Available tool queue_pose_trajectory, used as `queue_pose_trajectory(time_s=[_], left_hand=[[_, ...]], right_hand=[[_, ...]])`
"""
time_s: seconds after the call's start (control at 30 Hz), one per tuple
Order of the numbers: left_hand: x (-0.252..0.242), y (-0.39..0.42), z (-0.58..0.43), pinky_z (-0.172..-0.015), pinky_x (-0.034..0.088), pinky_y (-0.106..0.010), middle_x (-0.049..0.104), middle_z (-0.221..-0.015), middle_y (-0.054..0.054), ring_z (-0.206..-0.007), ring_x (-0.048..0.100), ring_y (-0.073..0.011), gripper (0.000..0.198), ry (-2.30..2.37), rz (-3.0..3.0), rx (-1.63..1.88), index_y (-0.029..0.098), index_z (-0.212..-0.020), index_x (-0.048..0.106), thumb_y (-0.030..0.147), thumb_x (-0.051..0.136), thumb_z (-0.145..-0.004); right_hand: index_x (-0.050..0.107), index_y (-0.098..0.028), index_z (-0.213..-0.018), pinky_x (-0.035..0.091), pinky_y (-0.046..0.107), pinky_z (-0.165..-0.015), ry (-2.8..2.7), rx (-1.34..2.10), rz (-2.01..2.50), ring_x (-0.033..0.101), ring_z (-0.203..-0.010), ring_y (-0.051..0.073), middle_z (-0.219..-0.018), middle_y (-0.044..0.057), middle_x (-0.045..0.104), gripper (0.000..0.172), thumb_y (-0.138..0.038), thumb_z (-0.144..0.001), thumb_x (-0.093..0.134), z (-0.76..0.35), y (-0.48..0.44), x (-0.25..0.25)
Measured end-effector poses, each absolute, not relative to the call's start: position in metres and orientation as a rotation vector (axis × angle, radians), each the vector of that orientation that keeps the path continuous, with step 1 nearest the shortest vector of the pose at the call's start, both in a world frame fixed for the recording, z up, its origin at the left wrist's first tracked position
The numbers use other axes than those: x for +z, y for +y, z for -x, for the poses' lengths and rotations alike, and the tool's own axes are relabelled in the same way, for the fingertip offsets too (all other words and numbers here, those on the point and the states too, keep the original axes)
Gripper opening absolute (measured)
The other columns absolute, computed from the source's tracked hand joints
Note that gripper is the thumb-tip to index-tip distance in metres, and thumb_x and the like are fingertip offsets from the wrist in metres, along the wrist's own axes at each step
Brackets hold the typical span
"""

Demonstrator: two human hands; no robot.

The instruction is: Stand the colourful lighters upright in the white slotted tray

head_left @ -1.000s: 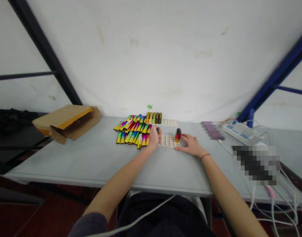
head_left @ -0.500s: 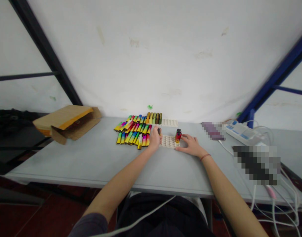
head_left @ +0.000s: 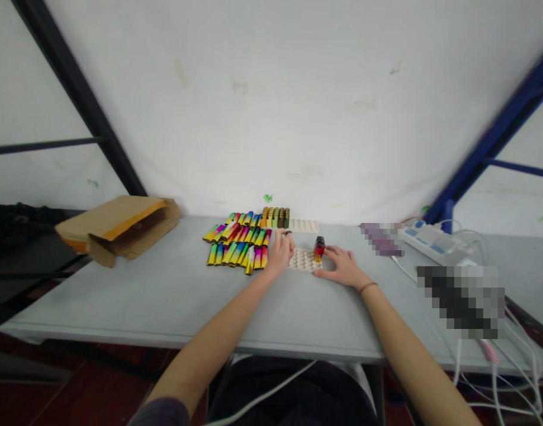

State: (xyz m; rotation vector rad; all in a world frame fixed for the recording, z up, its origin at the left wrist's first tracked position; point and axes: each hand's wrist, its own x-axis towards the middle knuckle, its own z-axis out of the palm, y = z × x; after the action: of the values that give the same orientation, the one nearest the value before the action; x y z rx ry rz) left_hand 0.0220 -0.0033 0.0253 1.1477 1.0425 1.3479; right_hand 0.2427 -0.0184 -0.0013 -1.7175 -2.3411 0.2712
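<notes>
My left hand (head_left: 280, 253) is closed around a lighter (head_left: 288, 233); only its dark top shows, the rest hidden by my fingers. It is over the left side of a cream tray (head_left: 303, 260) with rows of holes. At that tray's right end, red and yellow lighters (head_left: 319, 249) with black tops stand upright. My right hand (head_left: 343, 267) rests with fingers spread at the tray's right edge, fingertips close beside these lighters; whether they touch, I cannot tell. Left of my left hand, many shiny multicoloured lighters (head_left: 235, 254) lie in rough rows on the table.
Behind, a second tray (head_left: 305, 226) holds several rows of standing lighters (head_left: 275, 218) on its left. An open brown cardboard box (head_left: 115, 225) lies at the left. On the right are a white power strip (head_left: 431, 242), cables and two blurred-out items. A wall backs the grey table (head_left: 164, 302).
My left hand has turned slightly with the lighter, raising its fingers above the tray's left side. My right hand stays by the standing lighters. The whole view has shifted a little.
</notes>
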Motion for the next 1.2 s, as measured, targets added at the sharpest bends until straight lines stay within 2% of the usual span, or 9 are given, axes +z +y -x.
queue_pose_trajectory(time_s=[0.07,0.13,0.23,0.3,0.47,0.67,1.07,1.2], left_hand=[[0.024,-0.007,-0.024,-0.058,0.042,-0.023,0.056,-0.071,0.005,-0.056,0.051,-0.0108,0.014,0.993,-1.359,1.383,0.023,-0.104,0.049,0.034,0.052,-0.095],[0.022,-0.011,-0.026,-0.077,0.051,-0.028,0.065,-0.087,-0.001,-0.076,0.063,-0.0150,0.016,0.948,-1.559,1.409,0.022,-0.104,0.055,0.034,0.057,-0.094],[0.021,-0.015,-0.031,-0.103,0.047,-0.036,0.067,-0.105,-0.008,-0.107,0.063,-0.0230,0.016,0.920,-1.777,1.420,0.021,-0.100,0.065,0.034,0.064,-0.091],[0.021,-0.016,-0.033,-0.109,0.044,-0.039,0.066,-0.110,-0.010,-0.113,0.060,-0.0247,0.015,0.912,-1.855,1.418,0.021,-0.099,0.069,0.033,0.063,-0.091],[0.017,-0.017,-0.037,-0.105,0.046,-0.039,0.071,-0.106,-0.009,-0.107,0.063,-0.0244,0.016,0.919,-1.826,1.355,0.022,-0.098,0.073,0.031,0.064,-0.090],[0.013,-0.018,-0.043,-0.085,0.051,-0.031,0.075,-0.094,-0.004,-0.088,0.068,-0.0210,0.016,0.925,-1.680,1.210,0.023,-0.099,0.073,0.030,0.070,-0.085],[0.015,-0.018,-0.043,-0.097,0.047,-0.037,0.074,-0.098,-0.008,-0.095,0.065,-0.0256,0.017,1.005,-1.998,1.149,0.025,-0.097,0.072,0.038,0.066,-0.088],[0.024,-0.019,-0.036,-0.098,0.044,-0.038,0.071,-0.096,-0.009,-0.099,0.063,-0.0281,0.022,1.200,-2.164,1.156,0.024,-0.101,0.071,0.040,0.073,-0.085]], right_hand=[[0.052,-0.025,-0.149,0.024,0.066,-0.118,-2.344,0.273,1.714,0.041,-0.144,0.039,-0.156,0.017,0.047,0.081,-0.068,-0.082,0.069,-0.242,-0.019,-0.001],[0.053,-0.026,-0.148,0.023,0.067,-0.118,-2.346,0.274,1.704,0.041,-0.144,0.039,-0.156,0.017,0.047,0.081,-0.068,-0.081,0.070,-0.242,-0.019,-0.001],[0.054,-0.026,-0.147,0.022,0.066,-0.118,-2.339,0.275,1.700,0.042,-0.143,0.039,-0.155,0.016,0.048,0.079,-0.067,-0.081,0.069,-0.242,-0.019,0.000],[0.054,-0.026,-0.147,0.023,0.065,-0.118,-2.335,0.272,1.706,0.043,-0.143,0.039,-0.155,0.016,0.049,0.078,-0.067,-0.081,0.069,-0.241,-0.019,0.000],[0.055,-0.027,-0.146,0.025,0.064,-0.118,-2.335,0.256,1.702,0.044,-0.142,0.039,-0.154,0.015,0.049,0.078,-0.067,-0.081,0.069,-0.241,-0.019,-0.001],[0.055,-0.027,-0.146,0.024,0.068,-0.117,-2.340,0.264,1.696,0.044,-0.142,0.039,-0.154,0.016,0.049,0.076,-0.066,-0.082,0.069,-0.242,-0.018,-0.002],[0.057,-0.027,-0.143,0.027,0.066,-0.116,-2.345,0.232,1.687,0.044,-0.142,0.037,-0.153,0.016,0.050,0.074,-0.068,-0.082,0.067,-0.241,-0.019,-0.002],[0.060,-0.027,-0.140,0.027,0.066,-0.116,-2.348,0.231,1.683,0.044,-0.141,0.038,-0.153,0.016,0.051,0.071,-0.068,-0.083,0.067,-0.241,-0.019,-0.002]])
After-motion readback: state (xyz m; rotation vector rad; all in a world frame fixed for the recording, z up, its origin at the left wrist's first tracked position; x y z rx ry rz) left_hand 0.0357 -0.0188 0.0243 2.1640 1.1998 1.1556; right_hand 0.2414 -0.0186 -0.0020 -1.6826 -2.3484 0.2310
